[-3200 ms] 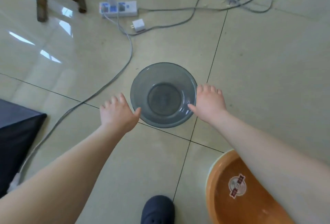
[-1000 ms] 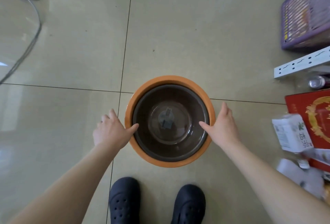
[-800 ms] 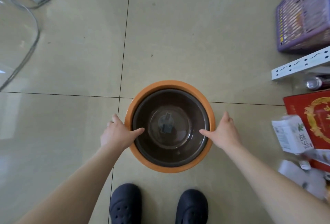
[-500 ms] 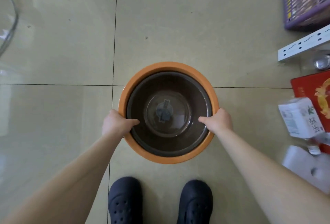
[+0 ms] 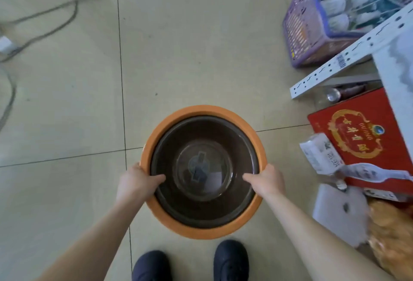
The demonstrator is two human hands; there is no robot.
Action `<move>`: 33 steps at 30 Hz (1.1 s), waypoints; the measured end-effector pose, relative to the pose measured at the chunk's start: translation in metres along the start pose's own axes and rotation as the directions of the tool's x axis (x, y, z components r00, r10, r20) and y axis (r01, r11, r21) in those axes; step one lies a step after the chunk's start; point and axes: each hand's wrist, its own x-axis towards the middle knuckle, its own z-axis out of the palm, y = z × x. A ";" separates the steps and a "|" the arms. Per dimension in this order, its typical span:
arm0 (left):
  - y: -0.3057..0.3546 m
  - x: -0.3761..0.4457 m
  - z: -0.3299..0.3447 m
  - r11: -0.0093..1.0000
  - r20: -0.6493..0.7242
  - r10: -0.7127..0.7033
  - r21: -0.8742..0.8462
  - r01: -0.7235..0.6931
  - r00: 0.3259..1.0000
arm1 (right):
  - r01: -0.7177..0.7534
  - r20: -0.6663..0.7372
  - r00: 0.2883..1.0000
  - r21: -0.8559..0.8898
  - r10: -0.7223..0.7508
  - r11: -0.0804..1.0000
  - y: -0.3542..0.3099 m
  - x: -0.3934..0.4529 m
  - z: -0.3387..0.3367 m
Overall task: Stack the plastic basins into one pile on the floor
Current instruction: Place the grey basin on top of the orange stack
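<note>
Both sets of fingers are clamping the orange basin [image 5: 202,229]: left hand [image 5: 136,185] and right hand [image 5: 267,180] on opposite rims, thumbs hooking inside. The clear grey basin [image 5: 203,209] is nesting in it, dark shoes [image 5: 190,262] just below, red box [image 5: 359,137] off right.
</note>
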 end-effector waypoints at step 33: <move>0.291 0.093 0.167 0.950 0.100 0.279 0.116 -0.290 0.955 | -0.046 -0.134 0.988 0.233 0.079 0.971 0.019 0.254 -0.155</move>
